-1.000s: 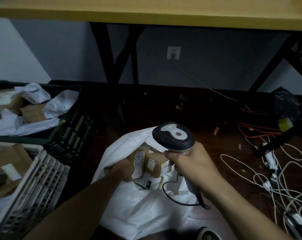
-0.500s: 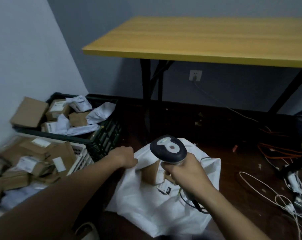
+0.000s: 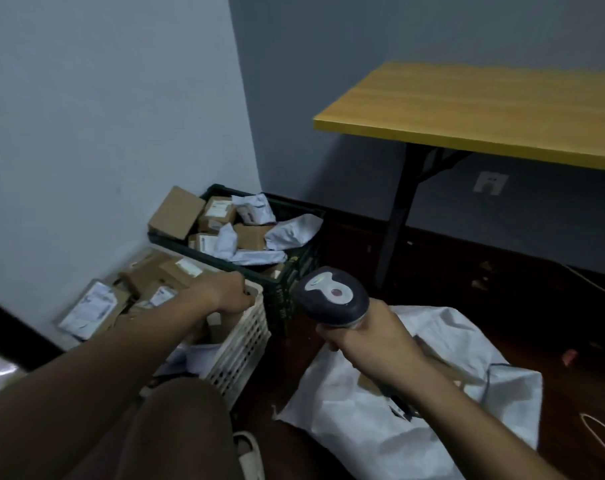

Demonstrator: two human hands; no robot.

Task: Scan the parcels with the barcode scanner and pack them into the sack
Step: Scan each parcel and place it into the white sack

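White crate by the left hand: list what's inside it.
The white crate holds brown cardboard parcels and a white-labelled flat parcel. The left hand reaches in; the forearm and upper parcels hide anything deeper.

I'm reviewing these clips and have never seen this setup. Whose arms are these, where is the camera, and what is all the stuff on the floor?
No machine here: a person wears a camera on the head, looking down at their own arms. The right hand grips a barcode scanner above a white sack lying on the floor. The left hand reaches into a white crate of cardboard parcels; whether it grips one is unclear. Behind stands a black crate with more parcels, and a yellow table to the right.
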